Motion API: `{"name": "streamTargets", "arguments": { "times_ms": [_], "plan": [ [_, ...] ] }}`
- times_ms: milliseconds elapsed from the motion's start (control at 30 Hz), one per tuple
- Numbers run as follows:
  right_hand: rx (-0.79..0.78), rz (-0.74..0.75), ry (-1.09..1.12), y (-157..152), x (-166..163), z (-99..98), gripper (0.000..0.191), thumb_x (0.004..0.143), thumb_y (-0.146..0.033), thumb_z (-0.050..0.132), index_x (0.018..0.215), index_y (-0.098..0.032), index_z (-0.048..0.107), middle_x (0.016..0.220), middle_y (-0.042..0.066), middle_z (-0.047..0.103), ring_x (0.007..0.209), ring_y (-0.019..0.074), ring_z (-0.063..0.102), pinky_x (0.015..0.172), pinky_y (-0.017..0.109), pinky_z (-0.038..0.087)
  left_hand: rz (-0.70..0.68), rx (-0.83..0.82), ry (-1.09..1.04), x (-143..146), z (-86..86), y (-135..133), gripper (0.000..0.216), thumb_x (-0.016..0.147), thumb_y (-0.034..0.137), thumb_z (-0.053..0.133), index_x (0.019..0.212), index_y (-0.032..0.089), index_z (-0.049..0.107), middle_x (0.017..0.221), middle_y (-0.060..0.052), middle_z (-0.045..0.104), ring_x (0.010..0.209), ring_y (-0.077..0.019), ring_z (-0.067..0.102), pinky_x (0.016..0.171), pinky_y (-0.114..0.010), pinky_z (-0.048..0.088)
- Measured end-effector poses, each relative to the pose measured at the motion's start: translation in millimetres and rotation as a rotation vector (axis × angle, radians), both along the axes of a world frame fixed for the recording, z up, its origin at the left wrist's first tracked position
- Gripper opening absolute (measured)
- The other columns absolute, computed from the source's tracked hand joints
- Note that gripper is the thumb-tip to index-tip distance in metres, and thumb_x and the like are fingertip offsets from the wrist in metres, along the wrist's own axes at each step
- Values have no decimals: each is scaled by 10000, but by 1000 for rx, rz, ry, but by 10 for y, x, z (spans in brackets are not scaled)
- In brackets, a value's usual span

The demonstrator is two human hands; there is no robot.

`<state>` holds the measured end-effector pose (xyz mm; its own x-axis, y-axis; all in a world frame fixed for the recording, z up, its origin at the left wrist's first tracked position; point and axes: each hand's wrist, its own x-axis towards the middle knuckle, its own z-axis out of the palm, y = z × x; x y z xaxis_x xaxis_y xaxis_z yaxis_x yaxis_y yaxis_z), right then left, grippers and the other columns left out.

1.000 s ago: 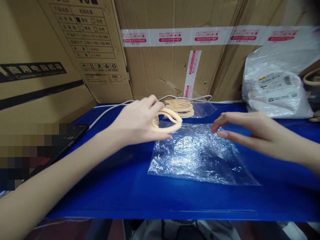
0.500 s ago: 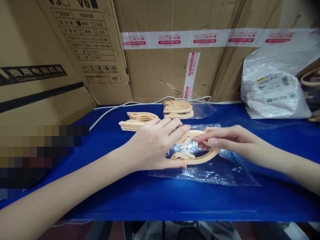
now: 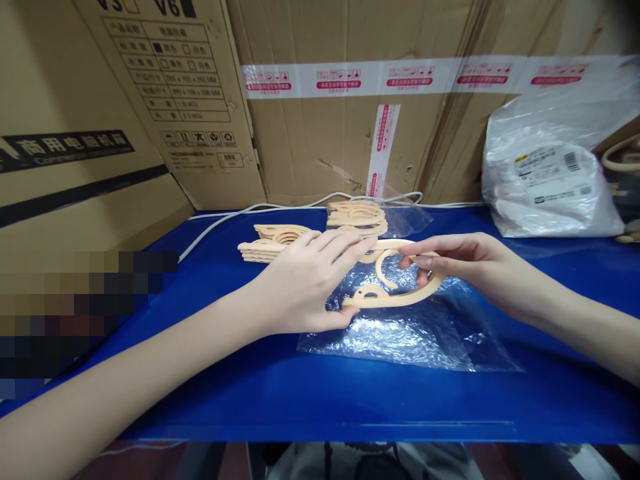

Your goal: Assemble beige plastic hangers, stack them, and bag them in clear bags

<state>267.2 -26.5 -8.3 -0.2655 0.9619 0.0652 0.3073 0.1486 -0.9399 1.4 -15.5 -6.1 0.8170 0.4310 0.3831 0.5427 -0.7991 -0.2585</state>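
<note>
A flat, peach-coloured plastic ring (image 3: 400,298) with a curved inner arm is held just above a clear bag (image 3: 400,333), near the middle of the blue table (image 3: 300,393). Both hands have it. The left hand (image 3: 305,287) grips its 9 o'clock end, with the thumb beneath the lower tip and the fingers laid long and close together across the top edge. The right hand (image 3: 470,267) pinches its 3 o'clock side between the thumb and bent fingers, with the forefinger reaching in along the upper rim. The ring tilts a little, its near edge lower than its far edge.

The clear bag lies crumpled and flat on the table, directly under the ring and spreading toward 5 o'clock.

At 10 o'clock from the ring, just past the left fingertips, is a loose stack (image 3: 275,241) of the same peach pieces. At 12 o'clock a second stack (image 3: 357,215) sits on or in another clear bag; I cannot tell which. A white cable (image 3: 225,220) runs along the back of the table behind both stacks.

At 2 o'clock, well apart, a white plastic sack (image 3: 545,187) with printed labels rests against the back. Cardboard boxes (image 3: 325,133) banded with red-and-white tape stand from 9 to 1 o'clock.
</note>
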Motion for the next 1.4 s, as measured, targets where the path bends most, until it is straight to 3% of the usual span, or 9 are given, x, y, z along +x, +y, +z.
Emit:
{"name": "streamTargets", "arguments": {
  "times_ms": [133, 367, 467, 700, 867, 1000, 1167, 1300, 1400],
  "plan": [
    [-5, 14, -14, 6, 15, -9, 316, 768, -467, 734, 1009, -263, 743, 898, 23, 762, 835, 191, 715, 817, 355, 568, -11, 20, -8, 9, -13, 14, 608, 875, 356, 491, 1414, 83, 429, 1426, -158, 502, 1273, -302, 487, 1040, -425, 381],
    [-11, 42, -20, 12, 23, -4, 331, 782, -476, 722, 1027, -254, 719, 982, 46, 762, 912, 227, 712, 813, 372, 574, -34, 79, -31, 5, -10, 36, 524, 899, 417, 497, 1314, 99, 530, 1329, -153, 594, 1201, -286, 561, 997, -410, 422],
    [25, 71, -63, 2, 23, 2, 379, 832, -504, 658, 1129, -269, 674, 1050, 51, 747, 944, 234, 705, 805, 374, 579, -69, 104, -61, 2, -4, 34, 512, 881, 436, 513, 1267, 104, 566, 1245, -135, 650, 1129, -271, 607, 959, -392, 449],
    [612, 337, -605, -103, -32, -1, 659, 811, -484, 685, 1414, -328, 469, 1445, 79, 482, 1292, 298, 500, 989, 428, 505, -150, 152, -107, 7, -21, -8, 478, 864, 438, 500, 1170, 92, 622, 1140, -115, 692, 996, -260, 643, 842, -377, 485],
    [800, 357, -755, -107, -48, -39, 653, 864, -460, 621, 1457, -289, 406, 1413, 126, 498, 1253, 301, 522, 957, 463, 511, -168, 126, -128, 30, -38, -40, 469, 873, 438, 511, 1159, 83, 618, 1146, -127, 684, 993, -266, 641, 853, -389, 485],
    [817, 338, -775, -62, 0, 11, 687, 834, -453, 646, 1451, -270, 406, 1374, 123, 535, 1224, 322, 535, 954, 484, 504, -97, -127, -139, 27, -14, -43, 599, 880, 489, 565, 1347, 121, 484, 1349, -133, 577, 1201, -268, 561, 979, -409, 458],
    [563, 241, -872, 54, 303, 227, 712, 838, -485, 619, 1471, -276, 370, 1413, 112, 510, 1262, 330, 514, 915, 428, 553, -22, -560, -55, -48, 29, 7, 1060, 806, 706, 563, 1560, 168, 47, 1615, -175, 147, 1489, -304, 174, 1163, -497, 283],
    [418, 140, -839, 212, 787, 399, 741, 794, -541, 637, 1459, -356, 367, 1455, 55, 490, 1226, 316, 564, 899, 387, 576, 76, -834, 142, -118, 31, 49, 1130, 770, 776, 528, 1564, 200, -31, 1626, -122, -59, 1495, -346, -18, 1200, -526, 160],
    [278, 140, -905, 306, 1113, 448, 745, 770, -546, 670, 1441, -386, 390, 1426, 31, 532, 1230, 308, 566, 952, 391, 548, 118, -913, 207, -137, 14, 55, 1110, 761, 809, 493, 1560, 253, -41, 1622, -54, -125, 1489, -338, -89, 1211, -520, 88]
  ]
}}
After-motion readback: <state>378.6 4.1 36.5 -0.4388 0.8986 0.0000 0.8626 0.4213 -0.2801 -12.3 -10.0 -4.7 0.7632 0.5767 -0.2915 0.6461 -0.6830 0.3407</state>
